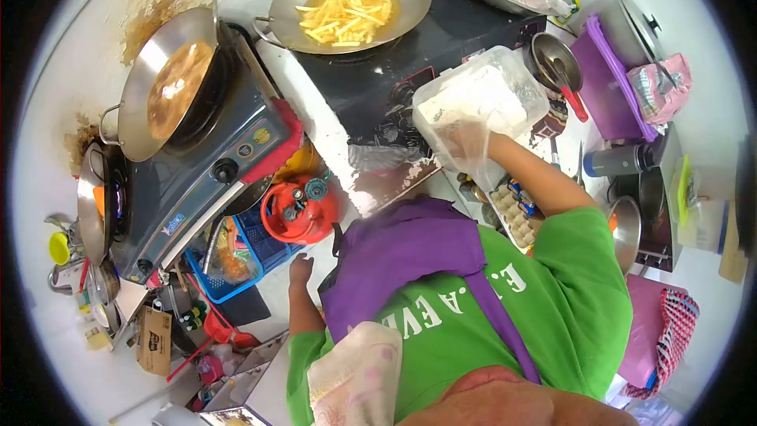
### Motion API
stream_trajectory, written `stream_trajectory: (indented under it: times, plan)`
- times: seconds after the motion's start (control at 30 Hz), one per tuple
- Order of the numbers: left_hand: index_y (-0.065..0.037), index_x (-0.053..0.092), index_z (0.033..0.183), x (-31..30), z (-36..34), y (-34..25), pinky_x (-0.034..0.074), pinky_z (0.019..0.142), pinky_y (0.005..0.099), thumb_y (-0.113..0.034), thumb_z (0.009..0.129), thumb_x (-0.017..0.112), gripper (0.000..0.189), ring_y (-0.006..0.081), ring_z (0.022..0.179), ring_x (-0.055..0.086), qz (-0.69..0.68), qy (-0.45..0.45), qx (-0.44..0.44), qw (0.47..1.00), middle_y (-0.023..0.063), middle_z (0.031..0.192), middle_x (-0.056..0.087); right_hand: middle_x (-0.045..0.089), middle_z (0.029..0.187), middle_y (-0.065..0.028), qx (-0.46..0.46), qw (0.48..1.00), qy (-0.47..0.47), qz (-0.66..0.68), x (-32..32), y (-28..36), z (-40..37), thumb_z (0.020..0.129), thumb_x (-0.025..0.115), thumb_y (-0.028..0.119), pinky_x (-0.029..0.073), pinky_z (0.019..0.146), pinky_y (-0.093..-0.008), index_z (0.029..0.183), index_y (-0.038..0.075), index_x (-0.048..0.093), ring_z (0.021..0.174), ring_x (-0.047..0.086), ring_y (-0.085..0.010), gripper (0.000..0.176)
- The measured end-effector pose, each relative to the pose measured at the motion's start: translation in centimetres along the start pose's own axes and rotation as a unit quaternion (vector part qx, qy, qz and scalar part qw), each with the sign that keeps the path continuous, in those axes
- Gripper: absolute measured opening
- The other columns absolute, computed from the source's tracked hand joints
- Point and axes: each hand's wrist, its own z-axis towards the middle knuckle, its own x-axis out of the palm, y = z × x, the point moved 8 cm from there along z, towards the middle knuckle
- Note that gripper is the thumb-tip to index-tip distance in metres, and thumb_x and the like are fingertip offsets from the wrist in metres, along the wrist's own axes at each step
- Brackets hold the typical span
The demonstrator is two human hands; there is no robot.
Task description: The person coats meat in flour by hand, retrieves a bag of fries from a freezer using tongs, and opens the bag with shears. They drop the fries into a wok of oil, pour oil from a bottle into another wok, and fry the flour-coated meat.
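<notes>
My right hand (467, 140), covered in clear plastic, reaches into a translucent plastic tub (430, 102) at the counter's front edge. White powder (489, 102) fills much of the tub around and beyond the hand. Its fingers are blurred under the plastic, and I cannot tell whether they grip anything. My left hand (300, 269) hangs low at my side, its fingers curled, near a red gas cylinder (301, 211) and a blue basket (251, 256).
Cut potato fries (347, 16) lie in oil in a wok (284, 12) on the black stove. Another wok (136, 114) with brown oil stands on the left burner (206, 181). A red-handled pan (557, 63), purple bin (603, 79) and egg tray (511, 217) are at right.
</notes>
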Motion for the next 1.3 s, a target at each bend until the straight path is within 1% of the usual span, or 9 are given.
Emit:
stream_trajectory:
  times: [0.13,0.17,0.4,0.47,0.57,0.67,0.9,1.2,1.3]
  plan:
    - [-0.002,0.059,0.104,-0.6,-0.6,-2.1,0.047,0.084,0.0392,-0.032,0.078,0.06,0.039,0.033,0.094,0.06,0.028,-0.001,0.017,0.999,0.0184,0.101,0.063,0.06,0.102,-0.0189,0.048,0.982,0.142,-0.111,-1.8,2.1,1.4,0.077,0.051,0.029,0.046,0.082,-0.0403,0.111,0.008,0.057,0.091,0.059,-0.0347,0.04]
    - [-0.002,0.059,0.104,-1.8,-1.5,-4.1,0.046,0.085,0.0395,-0.032,0.078,0.061,0.04,0.0337,0.094,0.059,0.062,-0.02,0.047,0.997,0.0184,0.101,0.063,0.059,0.105,-0.0175,0.085,0.993,0.06,-0.047,-1.0,0.2,2.0,0.079,0.05,0.029,0.046,0.082,-0.0399,0.108,0.008,0.059,0.093,0.057,-0.0345,0.037]
    - [-0.004,0.059,0.104,-0.5,-3.7,-3.6,0.048,0.083,0.0376,-0.037,0.08,0.059,0.041,0.0311,0.096,0.06,-0.004,0.004,-0.087,0.996,0.0162,0.105,0.062,0.063,0.096,-0.0149,-0.082,0.991,-0.02,-0.105,0.8,-0.7,2.5,0.078,0.053,0.029,0.047,0.079,-0.041,0.102,0.008,0.062,0.087,0.061,-0.0311,0.033]
    - [-0.004,0.057,0.11,-0.1,-4.5,-3.7,0.046,0.086,0.0391,-0.032,0.077,0.062,0.043,0.0336,0.097,0.059,-0.01,-0.003,-0.088,0.996,0.0199,0.1,0.063,0.063,0.095,-0.0142,0.039,0.986,0.107,-0.123,-3.7,1.9,2.5,0.077,0.056,0.029,0.048,0.078,-0.0408,0.106,0.008,0.061,0.085,0.061,-0.031,0.036]
    - [-0.004,0.057,0.109,0.9,-5.9,-3.2,0.047,0.084,0.0391,-0.032,0.077,0.062,0.043,0.0341,0.094,0.06,-0.021,-0.01,-0.093,0.995,0.0189,0.095,0.064,0.064,0.092,-0.0146,-0.002,0.999,-0.015,0.041,0.3,-5.0,3.1,0.074,0.06,0.031,0.049,0.073,-0.0389,0.11,0.007,0.059,0.083,0.062,-0.0309,0.043]
    - [-0.004,0.058,0.107,2.3,-7.0,-1.9,0.048,0.084,0.0383,-0.034,0.077,0.061,0.042,0.0336,0.093,0.06,-0.021,-0.014,-0.1,0.995,0.0179,0.096,0.064,0.064,0.085,-0.0153,0.075,0.995,0.051,0.035,-1.1,-6.1,3.9,0.073,0.062,0.029,0.049,0.069,-0.0372,0.111,0.004,0.058,0.079,0.062,-0.03,0.046]
    - [-0.004,0.058,0.106,3.4,-8.5,-0.7,0.048,0.083,0.038,-0.036,0.077,0.061,0.044,0.0333,0.093,0.061,-0.033,-0.02,-0.128,0.991,0.0193,0.097,0.063,0.064,0.083,-0.0176,0.082,0.971,-0.073,0.212,-5.0,-7.0,1.7,0.072,0.06,0.02,0.048,0.069,-0.0353,0.106,-0.001,0.057,0.076,0.061,-0.0261,0.04]
    - [-0.003,0.058,0.105,3.6,-7.4,-1.1,0.047,0.083,0.0386,-0.034,0.076,0.062,0.043,0.0333,0.095,0.06,-0.057,-0.034,-0.126,0.99,0.0202,0.101,0.063,0.064,0.088,-0.0188,0.157,0.965,-0.059,0.2,-4.6,-8.9,0.0,0.073,0.06,0.019,0.049,0.074,-0.0362,0.111,0.002,0.056,0.081,0.063,-0.0299,0.041]
    - [-0.002,0.058,0.105,3.7,-6.5,-1.6,0.047,0.083,0.0396,-0.032,0.075,0.063,0.042,0.0341,0.094,0.06,-0.052,-0.049,-0.09,0.993,0.0205,0.1,0.062,0.064,0.09,-0.0184,0.078,0.997,-0.019,-0.009,-2.2,-8.1,1.0,0.075,0.06,0.023,0.05,0.073,-0.0385,0.112,0.007,0.057,0.08,0.063,-0.032,0.04]
